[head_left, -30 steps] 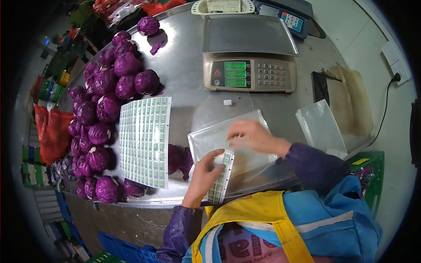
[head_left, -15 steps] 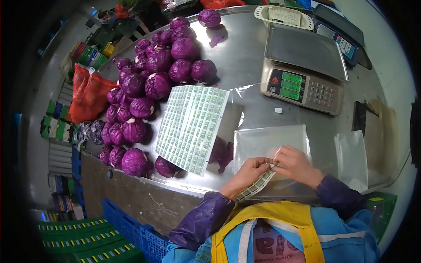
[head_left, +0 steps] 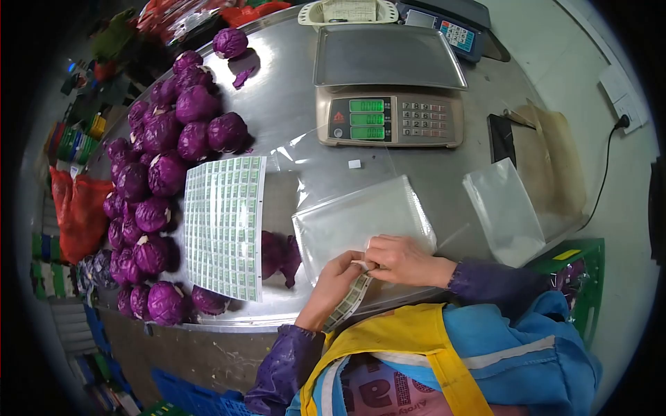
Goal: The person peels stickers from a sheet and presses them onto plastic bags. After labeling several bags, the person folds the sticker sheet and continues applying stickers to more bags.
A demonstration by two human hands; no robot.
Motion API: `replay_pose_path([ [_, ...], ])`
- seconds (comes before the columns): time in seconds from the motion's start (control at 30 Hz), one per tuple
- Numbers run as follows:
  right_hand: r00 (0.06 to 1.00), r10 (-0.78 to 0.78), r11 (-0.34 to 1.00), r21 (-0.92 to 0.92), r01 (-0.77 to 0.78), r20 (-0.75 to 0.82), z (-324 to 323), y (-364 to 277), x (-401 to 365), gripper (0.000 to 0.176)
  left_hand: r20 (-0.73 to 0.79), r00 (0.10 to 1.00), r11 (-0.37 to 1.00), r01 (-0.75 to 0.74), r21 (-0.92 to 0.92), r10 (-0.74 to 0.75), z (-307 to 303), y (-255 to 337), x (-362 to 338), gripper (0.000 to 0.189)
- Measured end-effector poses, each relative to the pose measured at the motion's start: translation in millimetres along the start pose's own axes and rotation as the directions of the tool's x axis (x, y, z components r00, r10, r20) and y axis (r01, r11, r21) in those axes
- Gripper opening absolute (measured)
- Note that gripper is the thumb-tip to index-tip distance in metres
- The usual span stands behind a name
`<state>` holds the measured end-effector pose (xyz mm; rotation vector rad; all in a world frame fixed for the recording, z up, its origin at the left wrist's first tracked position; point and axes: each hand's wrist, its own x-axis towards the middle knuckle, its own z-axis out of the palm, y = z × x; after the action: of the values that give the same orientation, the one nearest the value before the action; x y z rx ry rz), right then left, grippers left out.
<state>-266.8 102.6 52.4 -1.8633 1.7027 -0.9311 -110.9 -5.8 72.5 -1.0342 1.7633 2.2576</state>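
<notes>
A narrow strip of green-and-white labels [head_left: 350, 299] hangs down toward my body, with my left hand [head_left: 334, 283] closed on its upper end. My right hand [head_left: 404, 262] meets it there, its fingers pinched together at the end of the strip; a single label between them cannot be made out. Both hands are over the near edge of a stack of clear plastic bags [head_left: 368, 215] on the metal table [head_left: 288, 80]. To the left, a large sheet of the same labels [head_left: 225, 229] lies partly over the red cabbages.
Red cabbages [head_left: 161, 132] are heaped along the table's left side. A digital scale [head_left: 388, 114] stands at the back, beside a white basket [head_left: 347, 12]. More clear bags [head_left: 505, 211] lie at the right, above a green crate [head_left: 590, 291]. A small white piece [head_left: 355, 164] sits mid-table.
My view has turned, so the table and its things appear shifted left and rotated. Both hands remain together at the end of the label strip, with the right hand's fingers slightly more curled.
</notes>
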Motion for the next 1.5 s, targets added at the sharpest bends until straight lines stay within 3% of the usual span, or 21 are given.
replay_pose_path([
  [0.1,1.0,0.017,1.0,0.027,-0.016,-0.026,-2,-1,1,0.017,-0.034,0.999,1.0,-0.003,-0.018,0.002,0,0,3,0.028],
  [0.17,0.992,0.121,0.987,0.112,-0.115,-0.044,-9,-5,5,0.019,-0.079,0.997,0.997,-0.032,-0.067,0.026,-1,-2,3,0.029],
  [0.3,0.992,0.112,0.984,0.143,-0.103,-0.059,-12,-3,7,0.02,-0.119,0.989,0.993,-0.092,-0.071,0.083,-4,-1,3,0.035],
  [0.57,0.966,-0.232,0.958,-0.2,0.206,-0.115,-9,-3,7,0.017,-0.089,0.996,0.983,-0.017,-0.185,0.0,-8,0,6,0.037],
  [0.87,0.945,-0.326,0.898,-0.324,0.3,-0.03,-4,0,1,0.015,-0.1,0.993,0.971,0.037,-0.236,-0.062,-7,-18,16,0.038],
  [0.97,0.957,-0.288,0.935,-0.227,0.273,-0.038,-4,-4,2,0.013,-0.173,0.979,0.958,0.053,-0.283,-0.105,-11,-28,19,0.037],
  [1.0,0.957,-0.288,0.935,-0.229,0.272,-0.037,-6,-3,4,0.013,-0.247,0.966,0.979,0.024,-0.2,-0.074,-12,-29,19,0.036],
  [1.07,0.983,-0.06,0.989,-0.145,0.035,-0.171,-16,4,14,0.01,-0.342,0.94,0.999,-0.018,-0.04,0.003,-16,-35,21,0.034],
  [1.13,0.925,0.319,0.947,0.026,-0.321,-0.208,-29,18,32,0.013,-0.343,0.939,1.0,-0.032,0.002,0.03,-15,-39,21,0.034],
  [1.2,0.925,0.32,0.941,-0.049,-0.336,-0.203,-31,49,46,0.014,-0.336,0.94,0.998,-0.048,0.051,0.062,-14,-44,24,0.034],
  [1.27,0.928,0.316,0.931,-0.123,-0.344,-0.198,-25,74,52,0.015,-0.367,0.919,0.968,-0.052,0.244,0.141,-14,-53,27,0.035],
  [1.33,0.93,0.317,0.868,-0.338,-0.363,-0.185,-23,83,55,0.015,-0.365,0.919,0.97,-0.068,0.234,0.152,-16,-58,27,0.034],
  [1.37,0.931,0.315,0.87,-0.335,-0.361,-0.186,-26,89,54,0.015,-0.363,0.918,0.972,-0.082,0.218,0.159,-17,-60,28,0.034],
  [1.43,0.852,0.39,0.745,-0.424,-0.515,-0.349,-40,88,47,0.02,-0.367,0.916,0.974,-0.089,0.207,0.162,-17,-65,27,0.035],
  [1.5,0.839,0.441,0.779,-0.328,-0.535,-0.32,-58,83,29,0.025,-0.375,0.914,0.977,-0.086,0.195,0.155,-17,-63,29,0.034],
])
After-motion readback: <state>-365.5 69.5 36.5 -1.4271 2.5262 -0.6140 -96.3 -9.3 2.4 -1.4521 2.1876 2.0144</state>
